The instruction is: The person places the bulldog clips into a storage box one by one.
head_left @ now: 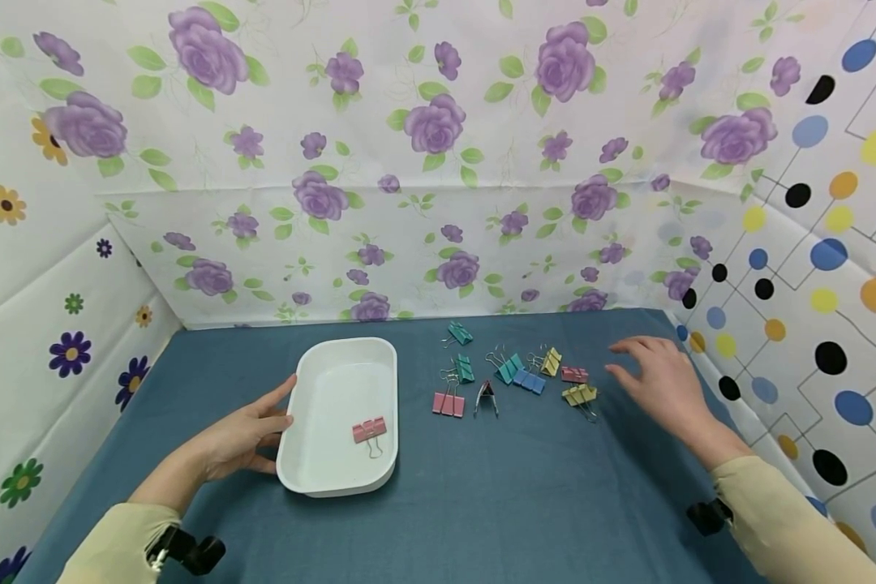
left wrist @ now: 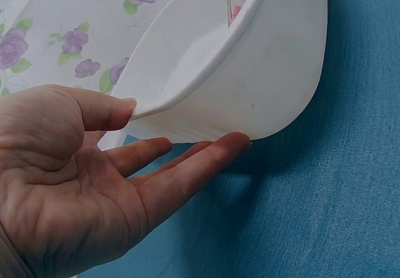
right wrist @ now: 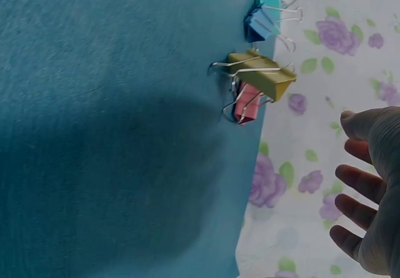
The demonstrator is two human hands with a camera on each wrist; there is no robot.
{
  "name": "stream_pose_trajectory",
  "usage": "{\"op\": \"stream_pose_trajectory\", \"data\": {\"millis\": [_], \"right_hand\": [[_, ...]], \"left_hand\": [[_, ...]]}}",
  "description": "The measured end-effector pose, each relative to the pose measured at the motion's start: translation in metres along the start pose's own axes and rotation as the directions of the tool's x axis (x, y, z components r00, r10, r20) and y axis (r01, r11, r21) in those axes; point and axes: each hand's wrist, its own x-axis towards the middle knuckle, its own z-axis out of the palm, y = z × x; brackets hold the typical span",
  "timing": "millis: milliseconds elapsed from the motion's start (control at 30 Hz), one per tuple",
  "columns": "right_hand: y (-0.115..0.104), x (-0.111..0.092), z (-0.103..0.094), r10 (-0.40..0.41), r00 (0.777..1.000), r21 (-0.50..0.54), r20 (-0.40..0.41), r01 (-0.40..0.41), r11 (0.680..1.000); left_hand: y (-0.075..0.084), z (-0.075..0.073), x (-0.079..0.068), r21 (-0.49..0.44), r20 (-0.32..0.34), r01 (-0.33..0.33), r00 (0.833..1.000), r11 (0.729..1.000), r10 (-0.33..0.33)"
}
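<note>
Right grip (right wrist: 384, 197) apart from yellow clip (right wrist: 265, 77)

The left arm (head_left: 162, 487) reaches in from the lower left, its sleeve (head_left: 120, 539) ending short of the wrist. The left hand (head_left: 242, 431) holds a pinching grip, thumb (left wrist: 105, 110) on top and the longer fingers (left wrist: 190, 177) stretched out below, spread slightly apart. From the lower right comes the right arm (head_left: 719, 448), angled inward. The right hand (head_left: 663, 383) is raised, its back toward the head camera, fingers loosely bent and separated (the thumb stands clear of the index finger).
</note>
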Motion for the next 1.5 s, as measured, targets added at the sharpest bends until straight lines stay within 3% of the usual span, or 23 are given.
{"op": "stream_pose_trajectory", "data": {"millis": [300, 667, 1500], "right_hand": [[0.008, -0.006, 0.007, 0.018, 0.998, -0.012, 0.055, -0.017, 1.000], [0.017, -0.014, 0.025, 0.058, 0.963, -0.017, 0.263, -0.055, 0.998], [0.022, -0.011, 0.043, 0.049, 0.955, -0.035, 0.291, -0.041, 0.999]], "left_hand": [[0.000, 0.000, -0.001, 0.002, -0.002, 0.002, 1.000, 1.000, -0.002], [0.000, -0.001, 0.001, 0.003, -0.012, 0.014, 1.000, 1.000, -0.014], [0.002, 0.001, -0.001, -0.005, -0.011, 0.025, 1.000, 1.000, -0.025]]}}
